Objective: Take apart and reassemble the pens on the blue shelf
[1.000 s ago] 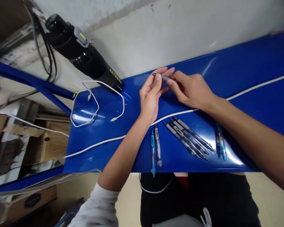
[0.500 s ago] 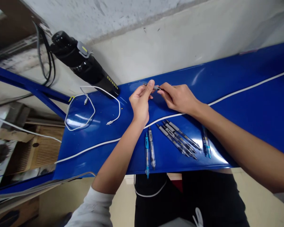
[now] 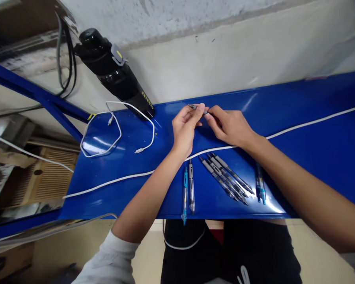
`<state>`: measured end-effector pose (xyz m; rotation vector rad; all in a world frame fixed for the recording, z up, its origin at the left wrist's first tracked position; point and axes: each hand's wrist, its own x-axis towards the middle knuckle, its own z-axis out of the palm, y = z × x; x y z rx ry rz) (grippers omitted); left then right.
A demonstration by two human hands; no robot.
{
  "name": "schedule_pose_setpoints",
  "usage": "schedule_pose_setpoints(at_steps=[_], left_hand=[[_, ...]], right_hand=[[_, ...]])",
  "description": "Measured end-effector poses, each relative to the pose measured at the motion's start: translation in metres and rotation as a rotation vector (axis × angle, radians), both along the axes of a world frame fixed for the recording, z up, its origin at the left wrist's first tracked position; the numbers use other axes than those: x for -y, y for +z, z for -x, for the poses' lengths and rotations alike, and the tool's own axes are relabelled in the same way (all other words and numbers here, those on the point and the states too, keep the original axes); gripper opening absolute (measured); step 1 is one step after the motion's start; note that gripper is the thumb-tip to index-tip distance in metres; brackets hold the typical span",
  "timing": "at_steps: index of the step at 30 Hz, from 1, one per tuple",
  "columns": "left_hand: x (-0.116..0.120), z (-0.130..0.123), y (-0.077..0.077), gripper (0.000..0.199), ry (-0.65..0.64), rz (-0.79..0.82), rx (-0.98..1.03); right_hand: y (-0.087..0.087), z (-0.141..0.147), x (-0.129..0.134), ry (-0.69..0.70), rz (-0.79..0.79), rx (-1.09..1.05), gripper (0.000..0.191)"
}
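In the head view, the left hand and the right hand are close to each other above the rear part of the blue desk. Between them is a pen with grey grip, which is held raised, near the wall. The fingers of the left hand are closed around its grey part, with the thumb pressed on top, and the narrow end comes out at the left. The fingers of the right hand are pinched together on the other end of this same pen, which they mostly hide. Nearer to the person, a group of grey pens lies slanted on the desk, side by side. To the left of this group, a blue pen lies just beside a single grey pen, and the end of the blue one reaches over the front edge. Two more pens with blue parts lie beside the right forearm. A long white cable crosses the desk and passes below both arms. At the left, a black bottle with yellow letters stands near a looped white cable.
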<state>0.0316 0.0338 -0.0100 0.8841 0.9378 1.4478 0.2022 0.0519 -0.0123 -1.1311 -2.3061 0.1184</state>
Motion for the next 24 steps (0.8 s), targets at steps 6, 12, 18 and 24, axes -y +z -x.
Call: schedule_pose_setpoints(at_steps=[6,12,18,24], left_hand=[[-0.0008,0.0005,-0.0016,0.031,-0.003,-0.004,0.025],[0.002,0.0032,0.0002,0.033,-0.076,-0.069,0.008],[0.0025,-0.0023,0.0041,0.028,-0.009,-0.045,0.014],[0.0018,-0.0038,0.0069,0.039,0.056,-0.016,0.065]], right_hand=[[0.0027,0.0006,0.0012,0.005,0.017,0.021,0.034],[0.0025,-0.0002,0.0001,-0.007,0.04,0.011,0.031],[0.004,-0.001,0.0005,-0.007,0.052,0.043,0.03],[0.0045,-0.0007,0.0024,0.02,0.058,-0.008,0.024]])
